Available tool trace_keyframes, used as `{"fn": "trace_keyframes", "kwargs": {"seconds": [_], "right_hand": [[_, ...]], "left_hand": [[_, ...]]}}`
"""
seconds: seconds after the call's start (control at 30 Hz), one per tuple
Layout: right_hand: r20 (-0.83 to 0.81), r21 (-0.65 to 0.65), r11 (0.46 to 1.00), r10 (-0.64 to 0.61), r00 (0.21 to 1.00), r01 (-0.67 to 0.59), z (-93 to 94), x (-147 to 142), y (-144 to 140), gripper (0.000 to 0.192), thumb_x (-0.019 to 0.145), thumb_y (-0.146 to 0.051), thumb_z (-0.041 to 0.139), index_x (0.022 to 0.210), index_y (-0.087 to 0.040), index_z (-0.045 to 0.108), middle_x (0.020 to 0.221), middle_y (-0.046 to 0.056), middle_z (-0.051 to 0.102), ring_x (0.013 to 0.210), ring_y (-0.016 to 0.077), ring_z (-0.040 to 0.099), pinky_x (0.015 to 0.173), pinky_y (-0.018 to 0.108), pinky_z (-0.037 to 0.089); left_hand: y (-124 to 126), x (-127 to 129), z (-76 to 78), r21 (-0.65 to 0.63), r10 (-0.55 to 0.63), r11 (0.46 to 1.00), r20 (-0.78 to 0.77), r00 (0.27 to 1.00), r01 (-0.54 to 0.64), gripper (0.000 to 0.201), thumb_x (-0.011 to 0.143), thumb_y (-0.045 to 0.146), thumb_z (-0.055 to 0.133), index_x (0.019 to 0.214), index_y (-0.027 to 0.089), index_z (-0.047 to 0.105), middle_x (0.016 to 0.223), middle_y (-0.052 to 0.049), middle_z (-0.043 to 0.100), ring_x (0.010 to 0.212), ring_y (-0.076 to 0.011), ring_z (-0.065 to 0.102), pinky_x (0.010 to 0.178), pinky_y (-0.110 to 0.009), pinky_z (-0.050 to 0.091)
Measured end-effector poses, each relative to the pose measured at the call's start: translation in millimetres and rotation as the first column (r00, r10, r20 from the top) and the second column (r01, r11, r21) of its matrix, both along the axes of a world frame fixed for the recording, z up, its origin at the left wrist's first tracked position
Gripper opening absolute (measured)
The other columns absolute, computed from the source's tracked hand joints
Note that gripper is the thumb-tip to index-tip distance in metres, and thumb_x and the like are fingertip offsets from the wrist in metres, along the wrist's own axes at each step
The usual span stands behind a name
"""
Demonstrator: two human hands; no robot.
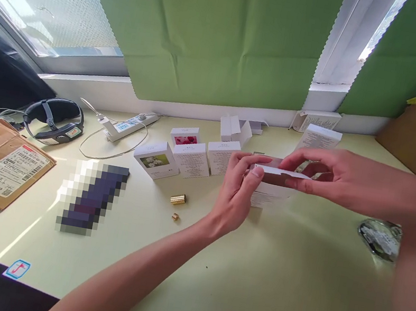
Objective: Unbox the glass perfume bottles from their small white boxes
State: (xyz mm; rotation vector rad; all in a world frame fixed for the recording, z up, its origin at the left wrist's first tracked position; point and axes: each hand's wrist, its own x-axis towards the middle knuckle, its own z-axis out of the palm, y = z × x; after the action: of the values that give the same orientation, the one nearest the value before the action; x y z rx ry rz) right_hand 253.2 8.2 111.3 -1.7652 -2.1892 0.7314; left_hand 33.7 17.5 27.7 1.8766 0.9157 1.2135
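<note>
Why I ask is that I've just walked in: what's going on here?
A person's left hand and right hand hold what looks like a small white carton above the table, partly hidden from view. Printed white boxes stand farther back. A gold-coloured cylinder and a smaller gold-coloured piece lie to the left of the left hand.

Place: indoors, home or small office, impossible to tell which.
Desk (266, 300): pale, plain, spread wide toward six o'clock.
Window (75, 14): sunlit, at ten o'clock.
Green blinds (229, 36): hanging at twelve and two.
Power strip (130, 126): white, corded, between nine and ten.
Cardboard parcels (12, 169): bearing shipping labels, near nine and between two and three.
</note>
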Motion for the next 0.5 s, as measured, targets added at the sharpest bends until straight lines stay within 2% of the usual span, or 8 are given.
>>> {"fn": "trace_keyframes", "kwargs": {"seconds": [0.07, 0.17, 0.3, 0.5], "right_hand": [[0.003, -0.002, 1.0, 0.02, 1.0, -0.02, -2.3, -1.3, 2.8, 0.044, 0.086, -0.071, 0.056, 0.117, -0.041, 0.066, 0.103, -0.001, 0.073, 0.078, 0.0207, 0.066, 0.062, 0.033, 0.049], [-0.021, -0.026, 0.998, 0.063, 0.998, -0.064, -8.1, -0.7, 8.4, 0.043, 0.083, -0.068, 0.062, 0.118, -0.042, 0.067, 0.096, -0.001, 0.075, 0.075, 0.0225, 0.068, 0.059, 0.033, 0.05], [-0.053, 0.007, 0.994, 0.109, 0.993, -0.109, -15.3, -0.4, 14.1, 0.043, 0.082, -0.064, 0.066, 0.118, -0.041, 0.068, 0.09, 0.0, 0.076, 0.068, 0.0227, 0.069, 0.052, 0.032, 0.049], [-0.018, 0.119, 0.989, 0.092, 0.996, -0.089, -12.2, -4.5, 14.7, 0.037, 0.083, -0.065, 0.065, 0.109, -0.04, 0.072, 0.096, 0.0, 0.075, 0.072, 0.0228, 0.069, 0.054, 0.032, 0.048]], "left_hand": [[-1.6, 0.4, -6.3, -0.043, 0.01, 0.999, 0.075, 0.997, -0.006, 0.038, 0.104, 0.047, 0.033, 0.121, 0.027, 0.061, 0.125, -0.006, 0.05, 0.118, -0.0233, 0.051, 0.103, -0.038, 0.045], [0.1, -1.2, -17.2, -0.082, 0.017, 0.997, 0.124, 0.992, -0.007, 0.042, 0.102, 0.05, 0.031, 0.126, 0.028, 0.059, 0.127, -0.007, 0.046, 0.116, -0.0241, 0.05, 0.098, -0.039, 0.047], [4.8, -3.8, -25.9, 0.016, -0.014, 1.0, 0.117, 0.993, 0.013, 0.045, 0.096, 0.054, 0.043, 0.132, 0.03, 0.054, 0.13, -0.008, 0.043, 0.117, -0.0275, 0.047, 0.098, -0.042, 0.047], [3.8, -2.7, -25.4, 0.037, -0.01, 0.999, 0.135, 0.991, 0.005, 0.04, 0.092, 0.034, 0.045, 0.13, 0.031, 0.054, 0.13, -0.007, 0.042, 0.12, -0.028, 0.044, 0.103, -0.044, 0.045]]}}
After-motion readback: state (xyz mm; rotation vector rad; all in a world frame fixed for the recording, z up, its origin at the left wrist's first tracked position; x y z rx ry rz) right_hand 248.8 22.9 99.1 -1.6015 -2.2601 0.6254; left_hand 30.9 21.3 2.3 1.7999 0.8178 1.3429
